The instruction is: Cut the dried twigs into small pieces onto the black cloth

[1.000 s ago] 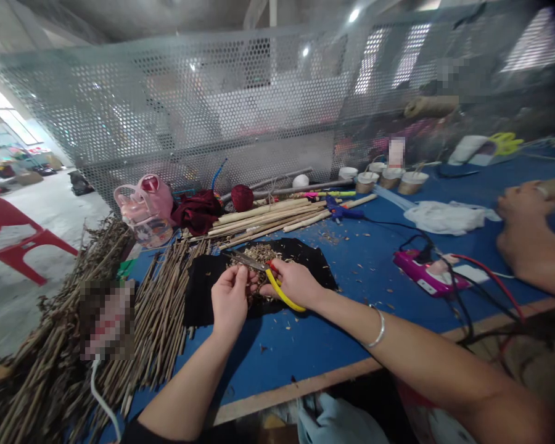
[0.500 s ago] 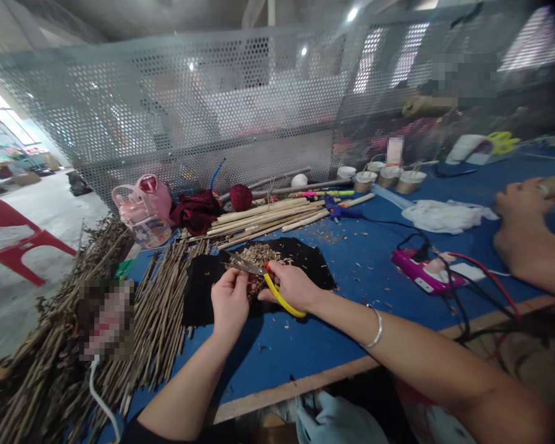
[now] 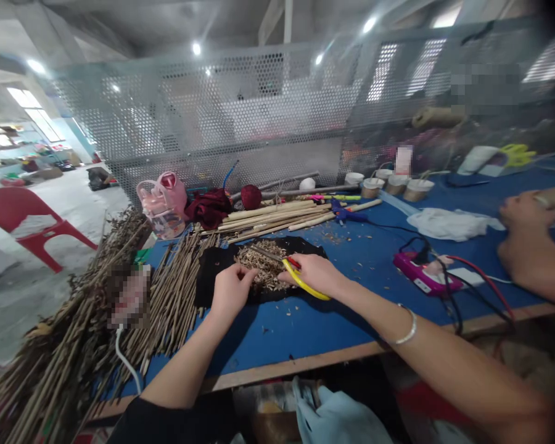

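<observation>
My right hand (image 3: 318,274) grips scissors (image 3: 305,287) with yellow and red handles. Their blades point left over a pile of short chopped stem pieces (image 3: 271,271), which lies on a black cloth (image 3: 209,271). At the left edge of the pile is my left hand (image 3: 231,290), thumb and fingers drawn together low over the bits. Whatever is between those fingertips is too small to make out. Left of the cloth, many thin brown stems (image 3: 178,302) lie side by side on the blue table (image 3: 287,333).
Peeled sticks (image 3: 277,216), a dark red yarn ball (image 3: 250,197) and a blue glue gun (image 3: 346,213) lie behind the cloth. A pink bottle (image 3: 169,206) stands back left. Right are a magenta power strip (image 3: 425,274), cables, a white plastic bag (image 3: 453,223) and another person's hand (image 3: 522,216).
My hands have moved apart; the scissors, which were close to my left fingers, now sit further right over the pile. The camera view has shifted a little to the left.
</observation>
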